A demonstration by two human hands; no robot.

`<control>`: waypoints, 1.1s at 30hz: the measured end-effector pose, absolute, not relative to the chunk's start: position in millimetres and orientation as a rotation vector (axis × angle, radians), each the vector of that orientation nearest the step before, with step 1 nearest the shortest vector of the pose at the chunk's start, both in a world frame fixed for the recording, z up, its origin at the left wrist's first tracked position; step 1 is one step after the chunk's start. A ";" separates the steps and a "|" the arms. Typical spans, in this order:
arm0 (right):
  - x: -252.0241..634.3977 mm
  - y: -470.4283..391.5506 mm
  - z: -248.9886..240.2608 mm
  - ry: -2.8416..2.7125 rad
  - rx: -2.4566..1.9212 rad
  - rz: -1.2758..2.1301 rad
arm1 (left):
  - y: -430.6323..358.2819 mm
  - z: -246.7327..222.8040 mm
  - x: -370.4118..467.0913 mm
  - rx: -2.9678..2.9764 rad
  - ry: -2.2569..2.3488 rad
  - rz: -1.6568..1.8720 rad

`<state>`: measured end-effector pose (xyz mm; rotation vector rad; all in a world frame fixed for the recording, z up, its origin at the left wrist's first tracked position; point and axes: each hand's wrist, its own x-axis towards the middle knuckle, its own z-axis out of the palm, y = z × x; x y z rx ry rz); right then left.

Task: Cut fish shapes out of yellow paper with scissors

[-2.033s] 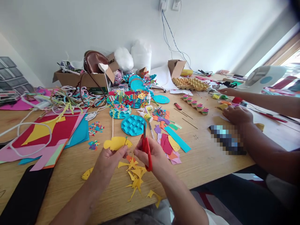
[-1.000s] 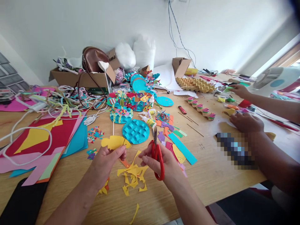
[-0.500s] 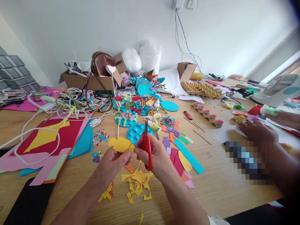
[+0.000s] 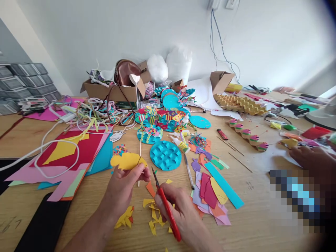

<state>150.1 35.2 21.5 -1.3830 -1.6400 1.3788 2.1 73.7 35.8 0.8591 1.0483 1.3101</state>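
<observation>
A yellow paper fish (image 4: 127,161) with drawn lines is pinched between the thumb and fingers of my left hand (image 4: 131,178). My right hand (image 4: 178,206) grips red-handled scissors (image 4: 168,210), their blades pointing up and away, a little right of the fish and apart from it. Yellow paper scraps (image 4: 154,213) lie on the table under my hands, and more small yellow pieces (image 4: 125,217) lie beside my left wrist. Beyond my hands rests a round blue disc (image 4: 165,154) with raised paper curls.
Coloured paper sheets (image 4: 68,154) and a white cable lie at left. Paper strips (image 4: 210,192), a pen (image 4: 189,171), glue bottles (image 4: 181,144) and thin sticks (image 4: 240,161) lie to the right. A co-worker's hand (image 4: 309,157) is at the far right. Boxes (image 4: 112,91) stand along the wall.
My right hand has moved down, bringing the scissors away from the fish and tilting them left. My left hand keeps hold of the fish, slightly further left. The view has shifted left.
</observation>
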 end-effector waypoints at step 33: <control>157.3 39.1 19.7 -1.809 -1.351 1.297 | 72.2 36.1 -2.5 0.846 1.069 1.183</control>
